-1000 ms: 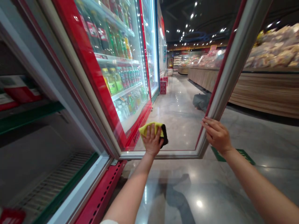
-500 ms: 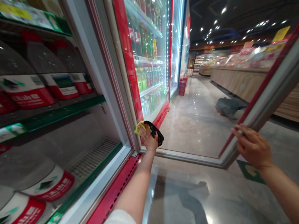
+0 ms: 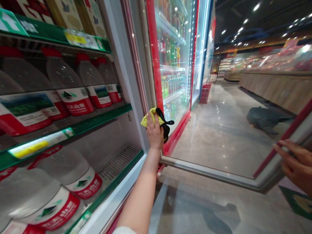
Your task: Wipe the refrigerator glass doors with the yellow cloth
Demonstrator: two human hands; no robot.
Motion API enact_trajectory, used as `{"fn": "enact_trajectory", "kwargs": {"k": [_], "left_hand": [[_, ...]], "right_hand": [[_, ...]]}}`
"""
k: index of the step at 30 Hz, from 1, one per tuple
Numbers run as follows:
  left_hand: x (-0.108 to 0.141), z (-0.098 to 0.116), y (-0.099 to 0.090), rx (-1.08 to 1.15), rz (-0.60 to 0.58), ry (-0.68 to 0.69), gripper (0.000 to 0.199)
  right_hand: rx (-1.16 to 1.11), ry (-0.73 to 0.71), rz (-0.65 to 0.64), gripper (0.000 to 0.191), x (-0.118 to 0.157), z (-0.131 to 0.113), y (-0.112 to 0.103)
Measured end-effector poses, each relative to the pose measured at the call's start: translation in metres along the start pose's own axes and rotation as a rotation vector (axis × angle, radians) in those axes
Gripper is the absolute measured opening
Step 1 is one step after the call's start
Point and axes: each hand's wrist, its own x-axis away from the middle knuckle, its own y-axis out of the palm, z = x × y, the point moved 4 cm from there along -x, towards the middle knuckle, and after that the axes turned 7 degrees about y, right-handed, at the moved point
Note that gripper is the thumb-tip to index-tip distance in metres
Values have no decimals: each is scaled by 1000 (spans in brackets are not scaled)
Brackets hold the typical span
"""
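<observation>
My left hand (image 3: 155, 132) presses a yellow and black cloth (image 3: 147, 119) against the hinge-side frame of an open glass door (image 3: 207, 170), a little above its lower corner. The cloth is bunched under the fingers, and a black loop of it sticks out to the right. Over at the right edge of the view, my right hand (image 3: 296, 162) grips the outer edge of the door frame, partly cut off by the picture border. Left of the door, the fridge stands open with large red-capped water bottles (image 3: 75, 100) on its shelves.
Green-edged shelves (image 3: 102, 122) carry price labels, with a wire rack (image 3: 119, 161) at the lower right. Behind the door glass stands a red-framed drinks cooler (image 3: 158, 65). A grey-clothed shape (image 3: 263, 118) shows at floor level through the door, near a wooden display counter (image 3: 275, 87).
My left hand and the cloth have moved up the frame from near the lower corner. The view has turned left, so the door and my right hand appear further right.
</observation>
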Motion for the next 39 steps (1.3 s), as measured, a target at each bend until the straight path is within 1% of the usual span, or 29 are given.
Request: {"fn": "enact_trajectory", "kwargs": {"k": [2,4,6,9,12,14,16,18,20,23,26,29,33,37,39], "left_hand": [[-1,0,-2,2,9,-9,82],[15,0,8,1,-14,-1,83],[44,-2,23,6,-57,-7,84],[94,-8,48,41,-154,0,82],[143,-16,64,26,-311,52,77],[173,-18,67,32,-421,136,72],[199,-20,66,50,-490,197,68],[220,-20,64,68,-544,247,64],[235,-19,64,77,-593,288,61],[248,-15,70,74,-648,324,56],[253,-5,81,78,-690,361,54],[255,11,90,104,-730,417,57],[258,42,100,158,-779,502,60],[258,70,108,207,-818,580,61],[255,76,109,227,-832,613,63]], "right_hand": [[12,0,11,86,1,-2,0],[30,-20,19,87,0,-3,-1],[52,-42,20,89,-1,-5,-2],[83,-55,-12,92,-1,-5,-3],[92,-57,-46,92,1,-3,-3],[91,-60,-64,89,3,-1,-3],[87,-68,-69,88,6,1,-2],[74,-59,-55,87,6,5,-2],[74,-50,-40,83,6,9,0],[142,-125,44,63,4,11,2],[218,-182,113,44,2,9,3],[257,-201,130,39,-2,5,1],[257,-229,152,37,-6,-1,-2],[261,-143,82,35,-7,4,2],[254,-113,42,35,-6,6,5]]}}
